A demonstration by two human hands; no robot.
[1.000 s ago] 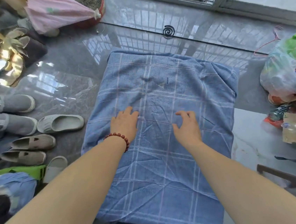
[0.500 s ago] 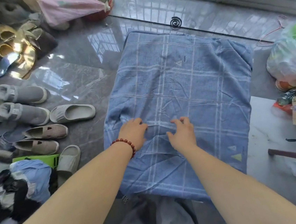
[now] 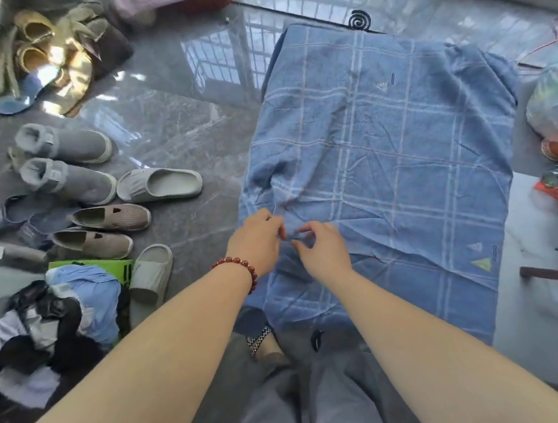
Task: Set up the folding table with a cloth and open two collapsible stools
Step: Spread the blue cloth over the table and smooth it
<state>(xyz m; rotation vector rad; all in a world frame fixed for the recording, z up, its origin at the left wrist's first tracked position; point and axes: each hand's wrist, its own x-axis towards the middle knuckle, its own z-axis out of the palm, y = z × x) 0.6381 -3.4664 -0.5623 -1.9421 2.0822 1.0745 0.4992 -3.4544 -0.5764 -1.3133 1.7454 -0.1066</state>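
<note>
Over the hidden table lies the cloth (image 3: 387, 172), wrinkled. At its near-left part the left hand (image 3: 256, 241) and right hand (image 3: 325, 253), close together with fingers curled, seem to pinch one crease. Smoothing is in hand; next, probably, pull that crease flat, then the stools, unseen.

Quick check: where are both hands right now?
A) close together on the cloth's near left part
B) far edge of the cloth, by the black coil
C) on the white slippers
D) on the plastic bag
A: the left hand and right hand sit close together on the near left part of the blue checked cloth, fingers pinching a wrinkle between them.
</note>
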